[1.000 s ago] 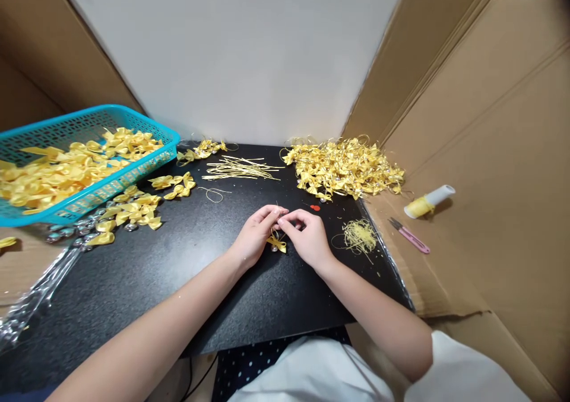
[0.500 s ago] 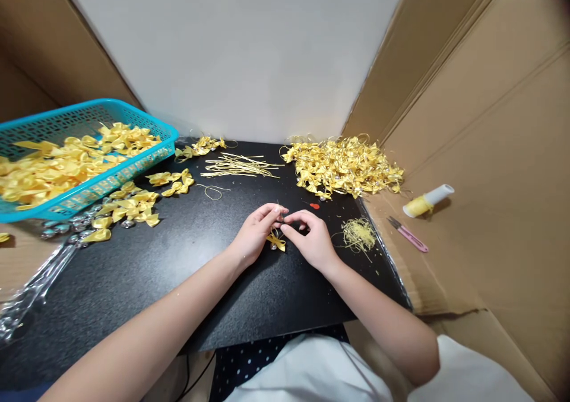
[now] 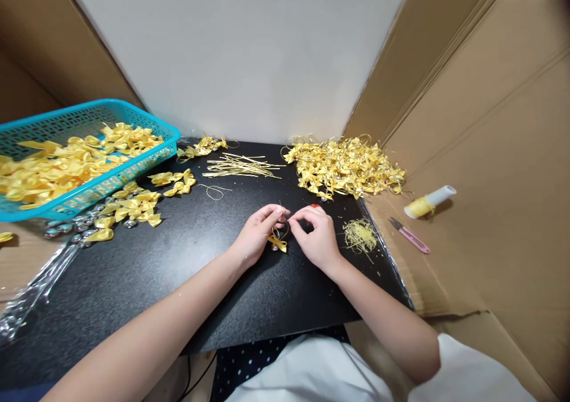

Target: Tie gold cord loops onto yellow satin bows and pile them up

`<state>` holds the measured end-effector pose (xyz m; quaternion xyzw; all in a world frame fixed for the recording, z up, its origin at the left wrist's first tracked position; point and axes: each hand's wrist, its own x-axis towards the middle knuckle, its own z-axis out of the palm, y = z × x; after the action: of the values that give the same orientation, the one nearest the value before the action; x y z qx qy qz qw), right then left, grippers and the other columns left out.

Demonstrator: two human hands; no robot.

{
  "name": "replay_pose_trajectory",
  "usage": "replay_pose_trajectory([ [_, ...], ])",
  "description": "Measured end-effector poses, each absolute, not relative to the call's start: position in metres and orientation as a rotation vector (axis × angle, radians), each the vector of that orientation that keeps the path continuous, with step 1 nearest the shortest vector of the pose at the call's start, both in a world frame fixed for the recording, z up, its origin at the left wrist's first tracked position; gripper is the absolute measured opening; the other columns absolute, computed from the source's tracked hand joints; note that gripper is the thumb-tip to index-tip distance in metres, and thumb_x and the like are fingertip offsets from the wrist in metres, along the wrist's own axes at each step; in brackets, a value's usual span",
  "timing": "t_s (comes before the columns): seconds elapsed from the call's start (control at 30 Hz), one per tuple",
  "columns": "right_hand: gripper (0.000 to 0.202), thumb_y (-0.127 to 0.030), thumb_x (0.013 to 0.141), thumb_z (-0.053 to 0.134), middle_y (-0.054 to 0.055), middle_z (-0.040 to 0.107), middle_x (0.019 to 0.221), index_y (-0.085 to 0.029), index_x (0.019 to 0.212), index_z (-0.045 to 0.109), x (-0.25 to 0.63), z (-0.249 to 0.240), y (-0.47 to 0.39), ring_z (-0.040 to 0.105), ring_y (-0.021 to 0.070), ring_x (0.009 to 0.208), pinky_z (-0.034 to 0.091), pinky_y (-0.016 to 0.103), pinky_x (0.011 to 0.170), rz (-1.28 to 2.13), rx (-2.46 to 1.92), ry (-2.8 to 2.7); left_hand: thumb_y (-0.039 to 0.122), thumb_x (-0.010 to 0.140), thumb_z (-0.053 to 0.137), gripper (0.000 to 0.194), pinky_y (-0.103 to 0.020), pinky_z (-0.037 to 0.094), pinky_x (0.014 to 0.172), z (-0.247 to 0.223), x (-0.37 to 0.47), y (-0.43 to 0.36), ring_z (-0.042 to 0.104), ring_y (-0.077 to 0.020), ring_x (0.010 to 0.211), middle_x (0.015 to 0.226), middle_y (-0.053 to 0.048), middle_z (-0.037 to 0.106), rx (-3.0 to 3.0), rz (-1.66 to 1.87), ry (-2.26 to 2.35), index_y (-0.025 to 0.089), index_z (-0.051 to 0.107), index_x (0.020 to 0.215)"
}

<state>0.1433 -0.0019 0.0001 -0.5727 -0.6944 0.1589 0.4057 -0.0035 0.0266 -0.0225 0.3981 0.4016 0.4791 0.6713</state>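
Observation:
A yellow ribbon bow (image 3: pixel 278 243) with a small silvery bell hangs just under my fingers, on a thin gold cord (image 3: pixel 282 231). My left hand (image 3: pixel 258 233) pinches this cord between thumb and forefinger. To its right, my right hand (image 3: pixel 315 234) is closed in a pinch at the cord's end, its fingertips close to the left ones. The exact grip on the thin cord is hard to make out. A red piece (image 3: pixel 315 206) shows partly behind the right hand.
A blue basket (image 3: pixel 176 143) of yellow bows stands left, with loose bows (image 3: pixel 138 206) and silvery bells nearby. Behind lie cut gold cords (image 3: pixel 243 165) and a heap of corded bows (image 3: pixel 347 167). At right are cord scraps (image 3: pixel 360 236), pink thread snips (image 3: pixel 409 236) and a spool (image 3: pixel 430 202).
My right hand has shifted slightly right, away from the left, and now partly covers the red piece. The left hand and the bow stay nearly in place.

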Motion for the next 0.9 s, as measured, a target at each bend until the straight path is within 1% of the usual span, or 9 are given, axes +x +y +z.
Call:
replay_pose_trajectory([
  [0.07, 0.018, -0.021, 0.082, 0.058, 0.0, 0.072, 0.077, -0.021, 0.065, 0.065, 0.161, -0.003, -0.002, 0.058, 0.018, 0.078, 0.033, 0.034, 0.076, 0.249, -1.548, -1.791, 0.05, 0.067, 0.076, 0.038, -0.024, 0.044, 0.073, -0.025, -0.004, 0.027, 0.055, -0.0119, 0.074, 0.09, -0.004, 0.067, 0.893, 1.075, 0.91, 0.016, 0.069, 0.082],
  [0.2, 0.033, -0.024, 0.083, 0.06, 0.0, 0.062, 0.056, -0.018, 0.05, 0.058, 0.191, -0.004, 0.001, 0.049, 0.0154, 0.065, 0.025, 0.036, 0.074, -0.108, -1.742, -1.83, 0.049, 0.068, 0.077, 0.036, -0.023, 0.044, 0.074, -0.027, -0.004, 0.029, 0.055, -0.0114, 0.077, 0.092, -0.004, 0.068, 0.879, 1.064, 0.915, 0.017, 0.07, 0.082],
  [0.23, 0.027, -0.025, 0.083, 0.062, 0.0, 0.064, 0.058, -0.019, 0.056, 0.062, 0.193, -0.003, 0.002, 0.05, 0.0153, 0.066, 0.025, 0.036, 0.075, -0.156, -1.698, -1.851, 0.049, 0.067, 0.077, 0.036, -0.023, 0.044, 0.074, -0.027, -0.004, 0.029, 0.055, -0.0116, 0.077, 0.091, -0.004, 0.067, 0.877, 1.062, 0.919, 0.016, 0.07, 0.082],
  [0.3, 0.007, -0.026, 0.083, 0.066, -0.001, 0.071, 0.077, -0.022, 0.081, 0.071, 0.188, 0.001, 0.004, 0.055, 0.0166, 0.077, 0.027, 0.036, 0.08, -0.22, -1.496, -1.937, 0.049, 0.065, 0.078, 0.038, -0.024, 0.044, 0.074, -0.024, -0.004, 0.028, 0.055, -0.0118, 0.075, 0.089, -0.004, 0.067, 0.87, 1.065, 0.92, 0.016, 0.07, 0.081],
  [0.37, 0.015, -0.027, 0.087, 0.065, -0.001, 0.074, 0.094, -0.027, 0.1, 0.071, 0.177, 0.004, 0.007, 0.056, 0.0168, 0.087, 0.028, 0.037, 0.085, -0.278, -1.253, -2.053, 0.049, 0.063, 0.08, 0.038, -0.023, 0.044, 0.072, -0.021, -0.004, 0.027, 0.054, -0.0114, 0.073, 0.084, -0.003, 0.065, 0.854, 1.073, 0.901, 0.016, 0.07, 0.08],
  [0.47, 0.015, -0.027, 0.092, 0.058, -0.003, 0.074, 0.094, -0.03, 0.098, 0.072, 0.162, 0.004, 0.014, 0.054, 0.016, 0.086, 0.027, 0.038, 0.087, -0.394, -1.038, -2.149, 0.045, 0.061, 0.082, 0.036, -0.022, 0.043, 0.071, -0.018, -0.003, 0.026, 0.052, -0.0102, 0.071, 0.078, 0.0, 0.063, 0.811, 1.089, 0.868, 0.016, 0.069, 0.077],
  [0.6, 0.018, -0.025, 0.093, 0.056, -0.006, 0.075, 0.092, -0.029, 0.091, 0.073, 0.162, -0.001, 0.026, 0.051, 0.0154, 0.083, 0.028, 0.037, 0.085, -0.529, -0.862, -2.169, 0.043, 0.058, 0.084, 0.036, -0.021, 0.042, 0.069, -0.016, -0.003, 0.025, 0.052, -0.0093, 0.068, 0.074, 0.001, 0.061, 0.779, 1.087, 0.876, 0.016, 0.068, 0.075],
  [0.77, 0.017, -0.024, 0.092, 0.057, -0.006, 0.076, 0.098, -0.031, 0.097, 0.072, 0.161, -0.003, 0.033, 0.055, 0.0151, 0.087, 0.032, 0.038, 0.088, -0.499, -0.749, -2.172, 0.041, 0.057, 0.084, 0.034, -0.021, 0.043, 0.068, -0.015, -0.003, 0.025, 0.052, -0.0103, 0.068, 0.072, 0.001, 0.061, 0.784, 1.086, 0.889, 0.016, 0.068, 0.072],
  [0.9, 0.017, -0.023, 0.092, 0.056, 0.0, 0.076, 0.091, -0.026, 0.087, 0.072, 0.175, 0.003, 0.022, 0.063, 0.0152, 0.088, 0.043, 0.036, 0.087, -0.25, -0.948, -1.925, 0.045, 0.058, 0.083, 0.037, -0.022, 0.043, 0.064, -0.013, -0.005, 0.026, 0.054, -0.0126, 0.07, 0.077, -0.003, 0.065, 0.839, 1.04, 0.96, 0.015, 0.071, 0.076],
])
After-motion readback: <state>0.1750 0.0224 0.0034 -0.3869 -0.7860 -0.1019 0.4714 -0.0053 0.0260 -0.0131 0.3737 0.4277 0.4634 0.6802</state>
